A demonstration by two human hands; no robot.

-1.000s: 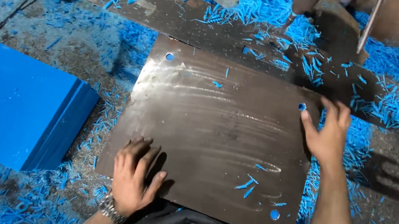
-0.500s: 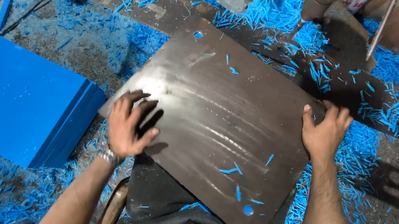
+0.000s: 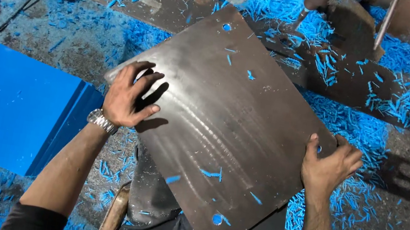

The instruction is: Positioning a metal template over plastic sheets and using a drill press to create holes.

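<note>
Head view showed the left hand (image 3: 130,95) pressed flat on a dark metal plate (image 3: 225,130), fingers spread. The right hand (image 3: 329,168) clenched its edge; it looked stiff, heavy, best held by the edges.

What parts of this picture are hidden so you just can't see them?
Head view only:
- Under the metal plate: the plate itself covers it.
- Right hand fingertips: curled over the plate's edge.
- Blue sheet stack: its left end is cut by the frame edge.
- The person's elbows: cut by the bottom edge.
- Left hand: its palm faces down, unseen.
</note>
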